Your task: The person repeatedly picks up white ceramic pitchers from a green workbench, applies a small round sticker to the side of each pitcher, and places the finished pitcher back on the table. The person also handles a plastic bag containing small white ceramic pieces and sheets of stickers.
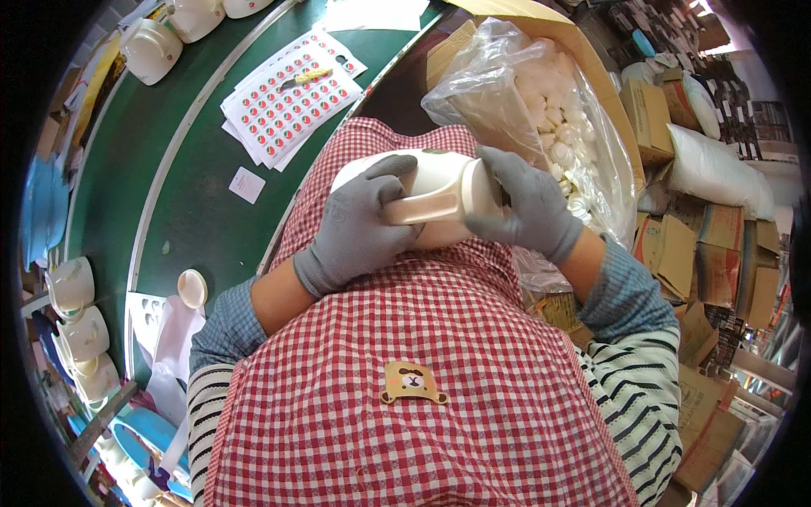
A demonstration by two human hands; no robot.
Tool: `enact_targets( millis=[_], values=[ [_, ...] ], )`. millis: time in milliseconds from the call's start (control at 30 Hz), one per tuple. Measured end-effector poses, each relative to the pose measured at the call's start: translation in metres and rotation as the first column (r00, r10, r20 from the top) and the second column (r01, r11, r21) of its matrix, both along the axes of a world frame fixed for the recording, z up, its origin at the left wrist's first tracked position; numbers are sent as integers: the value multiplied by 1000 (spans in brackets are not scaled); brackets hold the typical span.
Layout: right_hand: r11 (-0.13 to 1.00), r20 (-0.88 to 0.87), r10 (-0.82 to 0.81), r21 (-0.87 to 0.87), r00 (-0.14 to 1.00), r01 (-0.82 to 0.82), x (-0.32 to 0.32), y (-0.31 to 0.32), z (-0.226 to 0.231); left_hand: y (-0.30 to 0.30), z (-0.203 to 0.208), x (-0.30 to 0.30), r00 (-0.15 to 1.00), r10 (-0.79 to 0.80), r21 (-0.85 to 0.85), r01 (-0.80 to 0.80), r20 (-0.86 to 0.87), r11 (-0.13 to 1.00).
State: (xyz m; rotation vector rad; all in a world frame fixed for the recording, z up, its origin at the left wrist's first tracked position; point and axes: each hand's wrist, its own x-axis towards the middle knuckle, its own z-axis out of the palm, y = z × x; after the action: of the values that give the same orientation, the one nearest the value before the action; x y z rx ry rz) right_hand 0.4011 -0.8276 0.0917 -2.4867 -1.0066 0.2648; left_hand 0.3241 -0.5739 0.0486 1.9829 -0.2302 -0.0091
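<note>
Right now both gloved hands are wrapped round a white ceramic jug (439, 190), held over the lap against the red checked apron (405, 338). The left hand (359, 224) has its grip clamped on the jug's body and handle, thumb hooked across the top; the right hand (528, 207) closes its grip on the other end, fingers curled over the rim. It looks like an inspection or turning step, the piece being rotated between the palms. My read is that the next move calls for a steady hold with the left while the right shifts, since glazed ware on knit gloves could slip.

Off to the left, the green tabletop (194, 169) carries sheets of round red stickers (291, 97), a loose white square label (247, 184) and a small round lid (193, 288). More white jugs (80, 325) line the left edge, with others at the top (152, 49). On the right, a cardboard box holding a clear bag of small white pieces (562, 127) sits just beside the right forearm, crowding that elbow. Flattened cartons (718, 253) pile up beyond.
</note>
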Motion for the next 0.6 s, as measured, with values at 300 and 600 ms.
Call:
enact_targets(
  millis=[300,600],
  values=[
    [974,-61,6,-227,998,-20,6,7,11,0,-3,-3,995,27,-48,-23,99,999],
    [907,-449,-369,18,814,421,32,10,-9,4,-14,7,937,-180,26,181,298,983]
  ],
)
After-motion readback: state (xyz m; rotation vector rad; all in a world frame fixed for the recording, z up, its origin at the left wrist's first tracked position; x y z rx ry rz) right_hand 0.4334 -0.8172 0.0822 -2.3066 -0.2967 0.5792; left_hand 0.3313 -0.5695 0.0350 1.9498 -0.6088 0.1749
